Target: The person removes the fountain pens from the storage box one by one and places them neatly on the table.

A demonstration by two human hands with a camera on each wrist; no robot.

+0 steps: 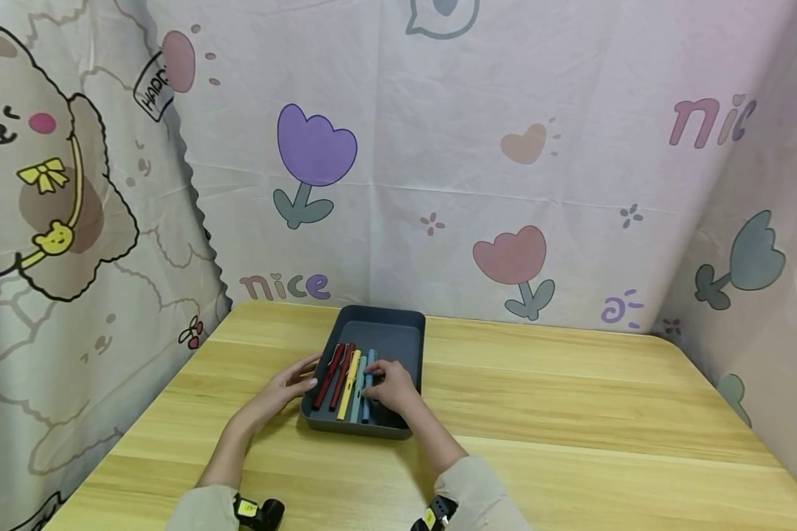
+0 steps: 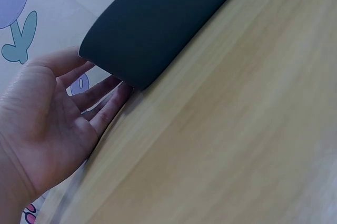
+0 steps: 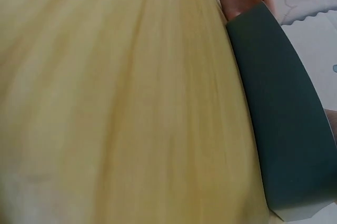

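A dark grey rectangular tray [image 1: 388,332] stands on the table, with a row of pens lying lengthwise in its nearer part. From left to right they are two dark red pens [image 1: 328,376], a yellow pen [image 1: 348,385], a teal pen [image 1: 357,398] and a blue pen [image 1: 366,411]. My left hand [image 1: 275,391] rests against the tray's left side, thumb at the rim; in the left wrist view its extended fingers [image 2: 108,110] touch the tray wall. Inside the tray, my right hand [image 1: 393,387] pinches the blue pen between thumb and fingers. The right wrist view mostly hides that hand behind the tray wall [image 3: 284,113].
The light wooden table [image 1: 571,413] spreads out on both sides of the tray. A printed cloth [image 1: 432,147] hangs behind the table and along its left and right sides. Both wrists wear a black camera on a strap, below beige sleeves [image 1: 481,494].
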